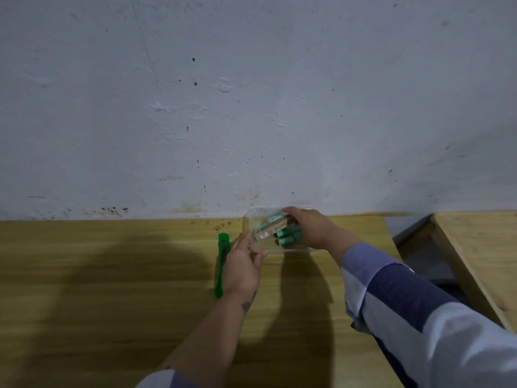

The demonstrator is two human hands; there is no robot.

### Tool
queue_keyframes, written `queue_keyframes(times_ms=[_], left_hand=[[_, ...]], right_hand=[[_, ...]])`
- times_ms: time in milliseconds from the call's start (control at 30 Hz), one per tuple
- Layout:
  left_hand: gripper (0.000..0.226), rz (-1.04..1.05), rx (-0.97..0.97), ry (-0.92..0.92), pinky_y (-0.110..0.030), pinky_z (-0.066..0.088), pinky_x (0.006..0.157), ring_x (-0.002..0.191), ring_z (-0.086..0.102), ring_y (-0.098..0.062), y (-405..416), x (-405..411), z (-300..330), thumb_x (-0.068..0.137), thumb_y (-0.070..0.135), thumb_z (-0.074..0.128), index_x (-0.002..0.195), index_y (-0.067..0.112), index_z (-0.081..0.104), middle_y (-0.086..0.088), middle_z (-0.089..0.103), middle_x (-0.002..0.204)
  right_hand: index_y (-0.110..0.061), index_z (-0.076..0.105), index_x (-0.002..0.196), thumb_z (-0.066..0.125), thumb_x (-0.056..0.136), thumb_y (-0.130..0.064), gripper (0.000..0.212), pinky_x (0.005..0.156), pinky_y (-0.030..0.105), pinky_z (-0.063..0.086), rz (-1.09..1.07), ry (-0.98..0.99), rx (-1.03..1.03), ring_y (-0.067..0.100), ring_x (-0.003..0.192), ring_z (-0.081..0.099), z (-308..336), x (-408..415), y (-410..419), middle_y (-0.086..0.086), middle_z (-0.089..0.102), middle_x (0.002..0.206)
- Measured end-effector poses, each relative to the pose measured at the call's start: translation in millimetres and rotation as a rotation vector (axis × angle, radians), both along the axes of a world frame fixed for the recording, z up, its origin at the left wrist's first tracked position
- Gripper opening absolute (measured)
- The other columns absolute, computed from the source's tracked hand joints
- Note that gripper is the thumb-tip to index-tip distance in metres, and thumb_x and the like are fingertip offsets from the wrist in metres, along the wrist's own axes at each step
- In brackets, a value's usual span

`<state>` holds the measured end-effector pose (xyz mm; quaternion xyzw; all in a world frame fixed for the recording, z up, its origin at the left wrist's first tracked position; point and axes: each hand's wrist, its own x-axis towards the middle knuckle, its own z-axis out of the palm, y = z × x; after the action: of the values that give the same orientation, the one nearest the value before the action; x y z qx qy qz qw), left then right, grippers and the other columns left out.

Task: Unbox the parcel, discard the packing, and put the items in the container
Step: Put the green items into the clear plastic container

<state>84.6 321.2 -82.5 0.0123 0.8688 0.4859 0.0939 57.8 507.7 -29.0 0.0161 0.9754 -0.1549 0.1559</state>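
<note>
Both forearms extend forward over the wooden table toward the wall. The left forearm is bare to near the elbow; the right arm wears a blue-and-white sleeve.

Left hand: palm turned inward, fingers nearly straight and together, fingertips and thumb resting against the near-left corner of the clear plastic container. The fingers are not curled round it.

Right hand: reaches over the container's right rim from above, back of hand up. Its fingers are curled down into the container, closed on a bundle of green-capped markers; the exact finger spacing is hidden by the hand.

The markers lie inside the container, directly beneath the right fingers, long axis roughly left-to-right, green caps toward the right hand. A brown card pack with a small white label lies against them, on their far-left side.

A green utility knife lies flat on the table just left of the left hand, long axis running toward the wall.
</note>
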Motion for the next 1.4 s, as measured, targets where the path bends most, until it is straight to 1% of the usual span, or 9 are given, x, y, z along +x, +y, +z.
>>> queue_keyframes(times_ms=[133,333,433,567,700,833,1033,1267,1400], left_hand=[[0.062,-0.004,-0.043,0.000,-0.038,0.046,0.102,0.116,0.056,-0.016,0,-2,3,0.088,0.021,0.065,0.144,0.018,0.038,-0.003,0.048,0.142],[0.062,-0.008,-0.062,-0.004,-0.038,0.046,0.103,0.119,0.054,-0.017,1,-1,4,0.089,0.021,0.065,0.144,0.018,0.037,-0.002,0.047,0.143],[0.063,-0.013,-0.087,0.004,-0.038,0.044,0.105,0.121,0.053,-0.018,1,-2,3,0.089,0.023,0.064,0.145,0.017,0.036,-0.003,0.047,0.144],[0.063,-0.010,-0.094,0.015,-0.036,0.045,0.103,0.117,0.055,-0.016,2,-1,4,0.089,0.023,0.064,0.145,0.017,0.035,-0.002,0.048,0.143],[0.063,-0.008,-0.095,0.026,-0.039,0.046,0.103,0.119,0.054,-0.018,1,-2,2,0.088,0.024,0.065,0.144,0.017,0.037,-0.003,0.049,0.142],[0.062,0.000,-0.084,0.026,-0.041,0.046,0.103,0.120,0.054,-0.019,1,-3,2,0.088,0.024,0.066,0.143,0.018,0.038,-0.003,0.049,0.142],[0.063,0.003,-0.063,0.023,-0.039,0.047,0.101,0.116,0.055,-0.015,2,-2,4,0.087,0.023,0.066,0.144,0.023,0.037,-0.001,0.051,0.139],[0.062,-0.009,-0.060,0.027,-0.040,0.046,0.103,0.121,0.053,-0.016,0,-3,2,0.087,0.023,0.066,0.143,0.019,0.038,0.000,0.049,0.143],[0.063,-0.003,-0.034,0.034,-0.040,0.047,0.103,0.120,0.056,-0.017,0,-3,2,0.086,0.021,0.067,0.142,0.019,0.040,-0.002,0.052,0.140]], right_hand=[[-0.022,0.023,0.142,0.068,0.078,-0.021,0.079,0.086,0.036,0.045,-0.029,0.000,0.134,0.031,0.111,0.053,2,7,4,0.012,0.062,0.120],[-0.028,0.035,0.135,0.059,0.084,-0.019,0.057,0.088,0.037,0.040,0.002,-0.074,0.214,0.028,0.114,0.050,6,9,12,0.007,0.060,0.126],[-0.030,0.039,0.137,0.054,0.088,-0.023,0.052,0.094,0.039,0.038,0.003,-0.066,0.238,0.028,0.119,0.045,8,9,10,0.005,0.056,0.131],[-0.027,0.054,0.127,0.058,0.087,-0.032,0.040,0.093,0.039,0.043,-0.060,0.163,0.082,0.028,0.113,0.049,5,6,2,0.004,0.058,0.125],[-0.022,0.061,0.114,0.065,0.083,-0.017,0.032,0.089,0.037,0.048,-0.090,0.246,-0.052,0.025,0.105,0.052,-4,3,-10,0.004,0.063,0.113],[-0.017,0.064,0.113,0.067,0.080,-0.012,0.034,0.090,0.036,0.046,-0.107,0.257,-0.058,0.027,0.107,0.052,-9,3,-13,0.006,0.063,0.112],[-0.017,0.065,0.102,0.069,0.077,-0.007,0.027,0.083,0.026,0.044,-0.068,0.239,-0.106,0.024,0.101,0.060,-11,7,-10,0.003,0.059,0.113],[-0.018,0.066,0.107,0.063,0.079,-0.003,0.031,0.084,0.034,0.052,-0.005,0.315,0.021,0.025,0.105,0.058,-13,8,-1,0.003,0.062,0.112],[-0.017,0.069,0.111,0.064,0.083,-0.010,0.029,0.090,0.030,0.048,-0.028,0.261,-0.049,0.023,0.105,0.060,-14,5,2,0.001,0.064,0.116]])
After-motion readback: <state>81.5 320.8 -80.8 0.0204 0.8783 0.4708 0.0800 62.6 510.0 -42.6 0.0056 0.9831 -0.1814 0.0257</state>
